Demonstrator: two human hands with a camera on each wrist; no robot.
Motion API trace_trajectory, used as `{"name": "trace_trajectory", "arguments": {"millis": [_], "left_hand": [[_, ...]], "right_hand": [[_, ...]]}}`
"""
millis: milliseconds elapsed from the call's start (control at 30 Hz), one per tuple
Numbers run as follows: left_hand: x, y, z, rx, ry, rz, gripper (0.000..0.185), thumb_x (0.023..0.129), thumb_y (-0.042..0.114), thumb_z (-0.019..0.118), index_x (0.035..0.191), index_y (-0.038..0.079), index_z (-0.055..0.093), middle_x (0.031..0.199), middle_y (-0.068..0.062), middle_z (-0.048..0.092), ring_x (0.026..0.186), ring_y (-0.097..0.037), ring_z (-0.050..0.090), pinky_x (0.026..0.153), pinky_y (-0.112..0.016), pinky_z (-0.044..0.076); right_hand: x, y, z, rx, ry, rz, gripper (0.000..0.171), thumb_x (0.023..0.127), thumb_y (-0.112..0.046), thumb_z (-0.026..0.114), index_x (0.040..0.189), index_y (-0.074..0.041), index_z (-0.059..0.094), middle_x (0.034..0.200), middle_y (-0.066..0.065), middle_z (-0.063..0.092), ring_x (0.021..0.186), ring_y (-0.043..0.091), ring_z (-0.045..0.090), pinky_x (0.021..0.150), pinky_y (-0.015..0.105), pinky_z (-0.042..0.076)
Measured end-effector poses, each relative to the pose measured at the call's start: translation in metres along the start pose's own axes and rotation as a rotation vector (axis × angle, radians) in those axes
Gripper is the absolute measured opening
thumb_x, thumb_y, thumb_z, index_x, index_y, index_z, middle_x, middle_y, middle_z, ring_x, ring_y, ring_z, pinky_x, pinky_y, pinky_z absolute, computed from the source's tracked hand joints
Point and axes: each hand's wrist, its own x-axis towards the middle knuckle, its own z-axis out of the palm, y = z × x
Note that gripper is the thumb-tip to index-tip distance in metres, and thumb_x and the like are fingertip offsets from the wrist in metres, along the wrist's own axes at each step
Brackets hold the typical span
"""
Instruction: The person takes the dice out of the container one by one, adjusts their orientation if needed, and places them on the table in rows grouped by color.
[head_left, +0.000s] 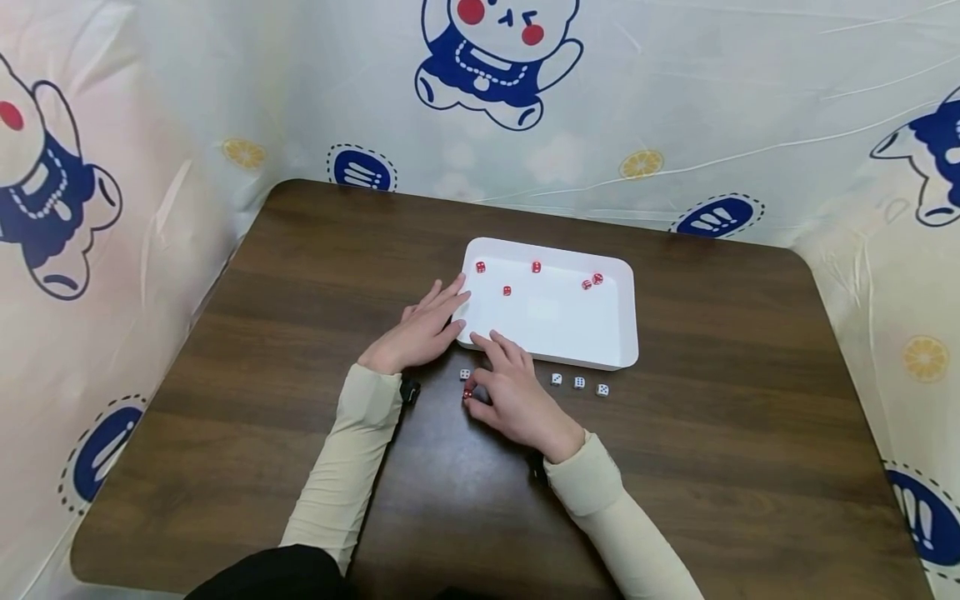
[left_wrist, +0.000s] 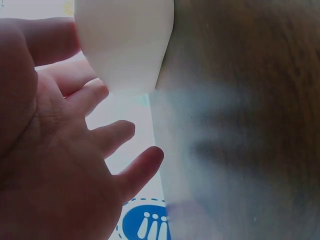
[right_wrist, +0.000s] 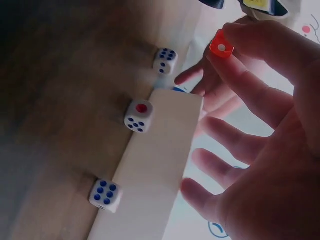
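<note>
Between its thumb and index finger, my right hand [head_left: 517, 404] pinches a red die [right_wrist: 221, 46] above the table, just in front of the white tray [head_left: 555, 333]. The other fingers of that hand are spread. My left hand [head_left: 420, 333] rests against the tray's left end with its fingers extended, touching the rim near the front left corner. Several red dice lie inside the tray, among them one red die [head_left: 536, 267] near the back wall. Along the tray's front side stand several white dice, including a white die [head_left: 465, 374] near my right fingertips and another white die [head_left: 603, 389] farther right.
The tray stands on a dark brown wooden table [head_left: 720, 433] with rounded corners. A pale printed curtain [head_left: 300, 92] surrounds the table's back and sides.
</note>
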Motion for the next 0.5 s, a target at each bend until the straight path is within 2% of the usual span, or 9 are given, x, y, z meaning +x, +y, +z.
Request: {"name": "trace_trajectory", "arguments": {"millis": [300, 500], "left_hand": [[0.000, -0.001, 0.001, 0.008, 0.006, 0.006, 0.054, 0.103, 0.030, 0.041, 0.153, 0.015, 0.027, 0.164, 0.007, 0.003, 0.151, -0.032, 0.001, 0.111, -0.067, 0.012], [0.000, 0.000, 0.000, 0.003, 0.004, 0.002, 0.054, 0.103, 0.031, 0.041, 0.153, 0.017, 0.027, 0.164, 0.008, 0.003, 0.152, -0.030, 0.000, 0.112, -0.066, 0.012]], "right_hand": [[0.001, -0.001, 0.008, -0.094, 0.020, -0.026, 0.009, 0.089, -0.028, 0.067, 0.090, -0.020, 0.072, 0.154, 0.013, 0.033, 0.144, 0.038, 0.025, 0.109, 0.063, 0.023], [0.001, -0.003, 0.011, -0.116, 0.031, -0.043, 0.008, 0.088, -0.028, 0.069, 0.089, -0.021, 0.073, 0.154, 0.014, 0.033, 0.142, 0.040, 0.026, 0.108, 0.066, 0.020]]}}
